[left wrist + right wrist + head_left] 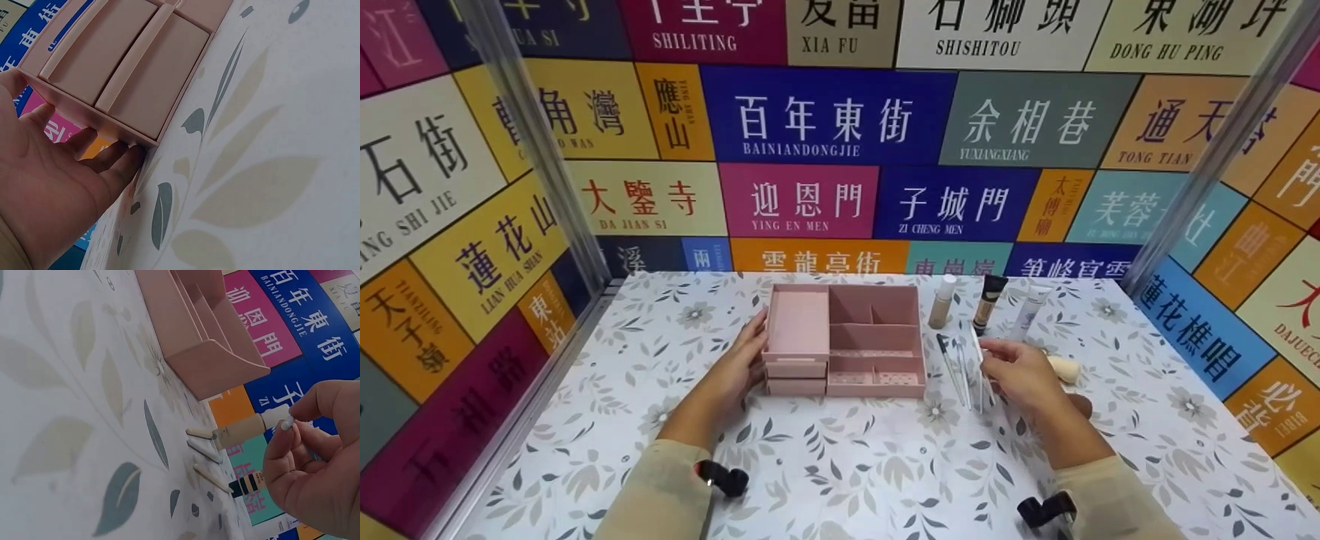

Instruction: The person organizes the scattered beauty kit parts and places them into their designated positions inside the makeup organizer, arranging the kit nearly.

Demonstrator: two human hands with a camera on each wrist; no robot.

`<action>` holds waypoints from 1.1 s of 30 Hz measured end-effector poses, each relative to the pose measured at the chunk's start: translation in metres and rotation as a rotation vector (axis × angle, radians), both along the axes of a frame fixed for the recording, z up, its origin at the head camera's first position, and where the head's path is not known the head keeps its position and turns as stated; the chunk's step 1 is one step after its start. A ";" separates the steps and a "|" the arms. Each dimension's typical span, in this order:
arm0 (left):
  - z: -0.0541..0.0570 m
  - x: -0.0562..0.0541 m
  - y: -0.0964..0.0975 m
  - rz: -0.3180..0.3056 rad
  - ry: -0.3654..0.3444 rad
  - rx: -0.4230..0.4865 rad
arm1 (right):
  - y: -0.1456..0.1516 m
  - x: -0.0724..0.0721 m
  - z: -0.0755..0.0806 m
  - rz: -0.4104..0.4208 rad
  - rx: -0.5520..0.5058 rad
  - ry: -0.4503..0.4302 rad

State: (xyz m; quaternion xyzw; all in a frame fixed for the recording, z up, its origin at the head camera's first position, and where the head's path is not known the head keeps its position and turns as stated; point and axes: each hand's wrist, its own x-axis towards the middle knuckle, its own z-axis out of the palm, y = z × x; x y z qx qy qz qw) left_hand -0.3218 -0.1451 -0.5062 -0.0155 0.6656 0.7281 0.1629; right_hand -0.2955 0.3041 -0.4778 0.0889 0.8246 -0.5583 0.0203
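Observation:
A pink desk organizer with drawers and open compartments stands on the table. My left hand rests against its left side. In the left wrist view, the fingers touch that side wall beside the two drawer fronts. To the right of the organizer, my right hand pinches a slim white stick. Its pale end shows between thumb and fingertip in the right wrist view. Several thin sticks lie on the table just left of this hand.
A beige bottle with a white cap, a black tube and a white tube stand behind the right hand. A cream-coloured rounded object lies to its right. Patterned walls enclose the back and sides of the floral-covered table.

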 end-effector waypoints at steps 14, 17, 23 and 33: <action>-0.002 -0.004 0.000 0.006 0.017 0.009 | -0.026 0.008 0.013 0.076 -0.142 0.005; -0.003 -0.004 0.000 0.012 0.019 0.014 | -0.037 0.010 0.017 0.090 -0.184 -0.005; -0.004 -0.004 0.000 -0.008 0.044 0.022 | -0.065 0.011 0.029 0.151 -0.291 0.010; -0.003 -0.004 -0.002 -0.024 0.052 0.014 | -0.123 -0.007 0.043 0.252 -0.368 0.057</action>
